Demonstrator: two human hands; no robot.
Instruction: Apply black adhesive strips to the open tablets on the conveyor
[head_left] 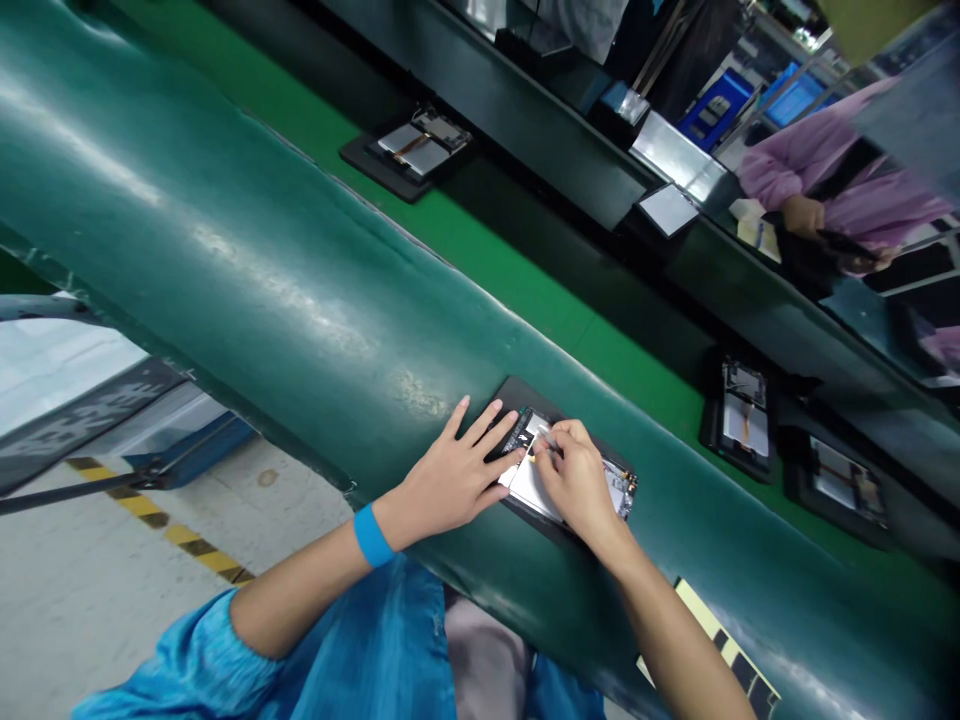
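An opened tablet with bare circuit parts and a pale battery area lies on a black pad on the green bench in front of me. My left hand, a blue band on its wrist, has its fingers spread, with the fingertips over the tablet's left end. Above the tablet's middle, my right hand is closed in a pinch, thumb against fingers. A small greyish piece shows at its fingertips, too small to name. The fingers hide part of the circuitry under them.
A pale yellow sheet with black strips lies near my right forearm. Beyond the bench, a green conveyor belt carries several opened tablets on black pads, one being the far-left tablet. Across it sits a person in pink sleeves.
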